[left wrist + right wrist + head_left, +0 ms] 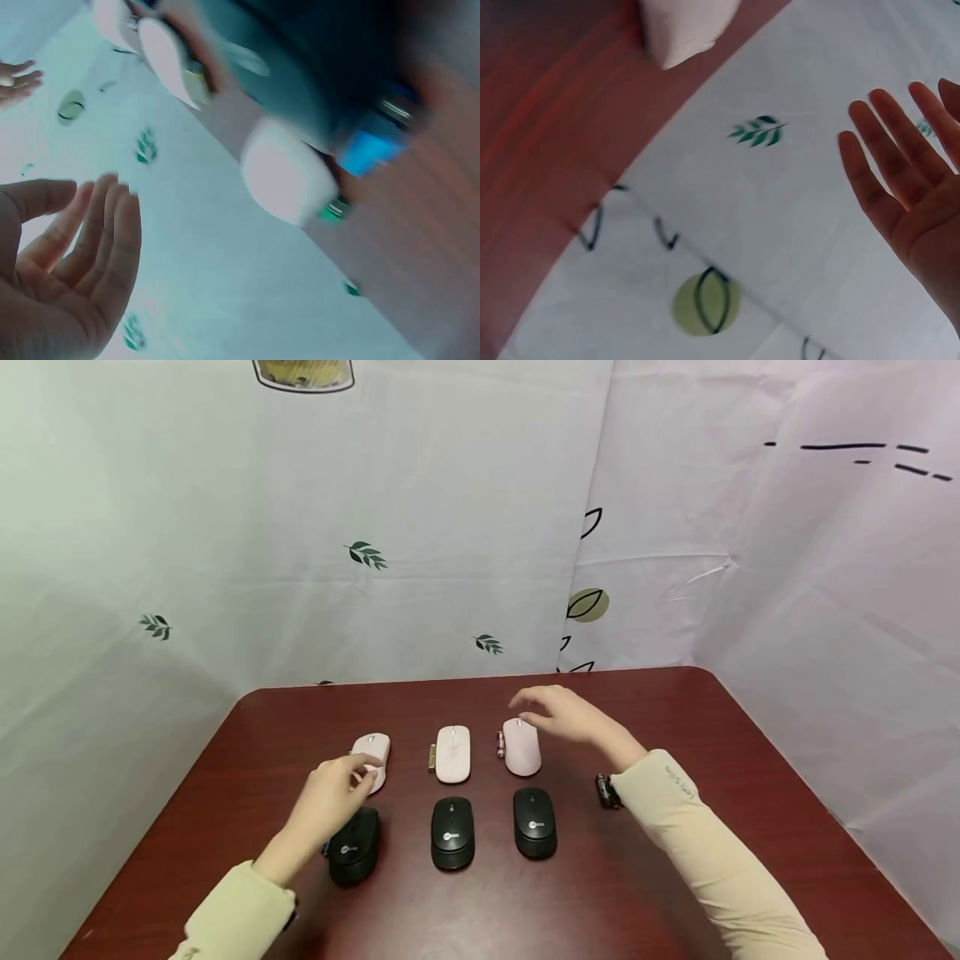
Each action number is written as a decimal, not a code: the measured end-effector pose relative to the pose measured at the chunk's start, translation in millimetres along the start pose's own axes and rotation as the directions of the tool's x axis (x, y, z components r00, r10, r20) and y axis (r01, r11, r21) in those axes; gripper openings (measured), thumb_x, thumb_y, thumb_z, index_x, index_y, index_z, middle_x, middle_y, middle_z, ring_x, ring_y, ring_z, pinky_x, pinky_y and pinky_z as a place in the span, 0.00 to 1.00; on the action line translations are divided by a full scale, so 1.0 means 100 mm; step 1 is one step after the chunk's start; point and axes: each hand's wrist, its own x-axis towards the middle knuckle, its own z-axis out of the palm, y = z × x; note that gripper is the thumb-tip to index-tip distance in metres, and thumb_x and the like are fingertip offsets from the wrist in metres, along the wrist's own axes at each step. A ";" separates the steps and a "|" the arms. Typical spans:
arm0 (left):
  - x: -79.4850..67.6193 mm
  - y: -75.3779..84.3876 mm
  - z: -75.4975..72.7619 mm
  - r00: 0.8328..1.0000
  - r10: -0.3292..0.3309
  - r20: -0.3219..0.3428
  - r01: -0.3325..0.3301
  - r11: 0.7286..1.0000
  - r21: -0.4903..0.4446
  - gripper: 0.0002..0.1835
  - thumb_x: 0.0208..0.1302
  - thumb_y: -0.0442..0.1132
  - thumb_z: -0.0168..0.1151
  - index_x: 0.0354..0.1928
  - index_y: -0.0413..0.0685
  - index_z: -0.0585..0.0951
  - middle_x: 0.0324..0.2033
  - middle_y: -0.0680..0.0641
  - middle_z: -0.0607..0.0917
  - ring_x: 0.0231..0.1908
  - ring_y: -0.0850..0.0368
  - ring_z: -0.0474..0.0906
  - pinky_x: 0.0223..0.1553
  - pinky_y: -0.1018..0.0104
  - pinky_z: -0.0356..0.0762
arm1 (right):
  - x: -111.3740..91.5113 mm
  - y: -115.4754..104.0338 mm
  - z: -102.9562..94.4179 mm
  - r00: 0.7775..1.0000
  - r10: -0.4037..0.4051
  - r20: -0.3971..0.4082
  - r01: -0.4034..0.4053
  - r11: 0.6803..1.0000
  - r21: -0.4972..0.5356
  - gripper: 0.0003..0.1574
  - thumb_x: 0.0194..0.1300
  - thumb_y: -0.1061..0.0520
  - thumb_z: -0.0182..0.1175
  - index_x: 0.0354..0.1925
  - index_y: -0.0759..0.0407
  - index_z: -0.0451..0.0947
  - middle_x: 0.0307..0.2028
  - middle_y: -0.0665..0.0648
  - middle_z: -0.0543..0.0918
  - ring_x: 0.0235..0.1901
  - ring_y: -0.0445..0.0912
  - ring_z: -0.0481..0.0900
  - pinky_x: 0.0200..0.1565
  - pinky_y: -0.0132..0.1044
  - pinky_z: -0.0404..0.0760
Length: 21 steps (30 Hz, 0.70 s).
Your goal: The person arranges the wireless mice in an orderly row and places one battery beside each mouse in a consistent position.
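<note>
My left hand (330,789) hovers with relaxed, slightly bent fingers above the left white mouse (380,747) and the left black mouse (355,852), partly covering the white one. In the left wrist view its palm and fingers hold nothing. My right hand (566,714), also loosely extended, hangs over the far end of the pinkish-white mouse (522,750); the right wrist view shows its palm bare. A white mouse (453,756) lies mid-row. Nearer are a middle black mouse (452,835) and a right black mouse (535,825).
Batteries lie beside the mice: gold (432,758), pink (500,744), blue (371,150) and green (334,209). Dark batteries (603,791) sit beside the right sleeve. The brown table (637,893) ends at a white printed curtain (465,527).
</note>
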 end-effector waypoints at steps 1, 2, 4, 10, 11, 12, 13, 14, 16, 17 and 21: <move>0.03 0.05 0.03 0.999 0.024 -0.025 -0.024 1.000 -0.002 0.08 0.57 0.31 0.61 0.38 0.42 0.84 0.25 0.49 0.84 0.22 0.60 0.76 0.23 0.66 0.71 | -0.03 0.04 0.00 1.000 -0.001 -0.024 0.001 1.000 0.004 0.14 0.65 0.62 0.55 0.49 0.63 0.77 0.46 0.60 0.83 0.47 0.51 0.80 0.49 0.47 0.77; 0.06 0.10 0.06 0.998 0.049 -0.050 -0.049 0.999 0.003 0.07 0.57 0.32 0.62 0.37 0.43 0.84 0.25 0.49 0.85 0.22 0.59 0.77 0.24 0.65 0.73 | -0.05 0.09 0.00 0.999 0.002 -0.045 -0.001 1.000 0.010 0.13 0.65 0.64 0.55 0.47 0.63 0.78 0.45 0.61 0.83 0.46 0.51 0.80 0.48 0.47 0.77; 0.11 0.20 0.13 0.990 0.104 -0.100 -0.101 0.994 0.032 0.05 0.56 0.32 0.63 0.35 0.44 0.84 0.25 0.49 0.85 0.24 0.57 0.79 0.26 0.63 0.74 | -0.11 0.19 0.01 0.996 0.011 -0.089 -0.010 1.000 0.016 0.12 0.63 0.66 0.56 0.45 0.64 0.78 0.42 0.61 0.83 0.43 0.51 0.80 0.46 0.47 0.77; 0.26 0.55 0.39 0.969 0.214 -0.126 -0.210 0.977 0.043 0.04 0.53 0.31 0.65 0.33 0.43 0.84 0.26 0.47 0.85 0.24 0.58 0.79 0.25 0.64 0.75 | -0.26 0.52 0.03 0.981 0.054 -0.184 -0.045 0.998 0.053 0.12 0.61 0.70 0.54 0.43 0.64 0.77 0.35 0.57 0.81 0.36 0.48 0.77 0.40 0.43 0.76; 0.29 0.61 0.43 0.966 0.227 -0.122 -0.225 0.974 0.031 0.05 0.53 0.32 0.64 0.33 0.44 0.84 0.26 0.48 0.85 0.24 0.58 0.79 0.25 0.65 0.74 | -0.29 0.58 0.03 0.978 0.065 -0.196 -0.055 0.997 0.057 0.12 0.61 0.70 0.54 0.43 0.64 0.77 0.34 0.57 0.81 0.35 0.47 0.76 0.39 0.42 0.75; 0.32 0.67 0.47 0.964 0.239 -0.117 -0.238 0.971 0.018 0.05 0.54 0.32 0.64 0.33 0.44 0.84 0.25 0.48 0.85 0.24 0.58 0.80 0.25 0.65 0.75 | -0.33 0.64 0.03 0.975 0.078 -0.206 -0.067 0.996 0.057 0.12 0.60 0.70 0.54 0.42 0.64 0.77 0.33 0.56 0.80 0.34 0.46 0.76 0.39 0.41 0.75; 0.34 0.74 0.51 0.961 0.254 -0.114 -0.254 0.967 0.011 0.04 0.54 0.33 0.64 0.33 0.45 0.84 0.26 0.49 0.85 0.25 0.59 0.80 0.26 0.65 0.75 | -0.36 0.69 0.04 0.973 0.093 -0.212 -0.083 0.995 0.055 0.11 0.60 0.70 0.54 0.41 0.64 0.77 0.32 0.56 0.80 0.32 0.45 0.75 0.38 0.40 0.74; 0.36 0.80 0.56 0.957 0.269 -0.111 -0.271 0.963 0.002 0.04 0.55 0.33 0.64 0.33 0.46 0.84 0.26 0.50 0.85 0.25 0.60 0.80 0.26 0.66 0.75 | -0.39 0.74 0.04 0.971 0.112 -0.212 -0.103 0.993 0.056 0.11 0.60 0.70 0.53 0.41 0.63 0.77 0.31 0.56 0.80 0.32 0.44 0.75 0.37 0.40 0.74; 0.39 0.94 0.64 0.946 0.307 -0.105 -0.311 0.950 -0.025 0.03 0.55 0.34 0.64 0.33 0.46 0.84 0.26 0.51 0.85 0.26 0.60 0.80 0.28 0.66 0.76 | -0.46 0.83 0.04 0.968 0.150 -0.203 -0.142 0.988 0.055 0.11 0.61 0.70 0.53 0.41 0.64 0.77 0.32 0.58 0.80 0.30 0.44 0.74 0.35 0.39 0.74; 0.40 1.00 0.68 0.940 0.327 -0.099 -0.332 0.943 -0.035 0.03 0.56 0.33 0.63 0.33 0.46 0.84 0.27 0.51 0.85 0.27 0.60 0.80 0.29 0.66 0.77 | -0.49 0.87 0.05 0.966 0.168 -0.197 -0.161 0.986 0.053 0.11 0.61 0.70 0.52 0.41 0.64 0.77 0.32 0.60 0.80 0.30 0.44 0.74 0.35 0.39 0.73; 0.45 1.30 0.85 0.921 0.386 -0.046 -0.388 0.919 -0.064 0.04 0.57 0.34 0.62 0.33 0.48 0.85 0.28 0.52 0.86 0.29 0.62 0.81 0.31 0.69 0.77 | -0.56 1.02 0.05 0.954 0.227 -0.194 -0.220 0.974 0.056 0.06 0.63 0.69 0.52 0.39 0.64 0.72 0.31 0.61 0.78 0.28 0.45 0.72 0.33 0.38 0.71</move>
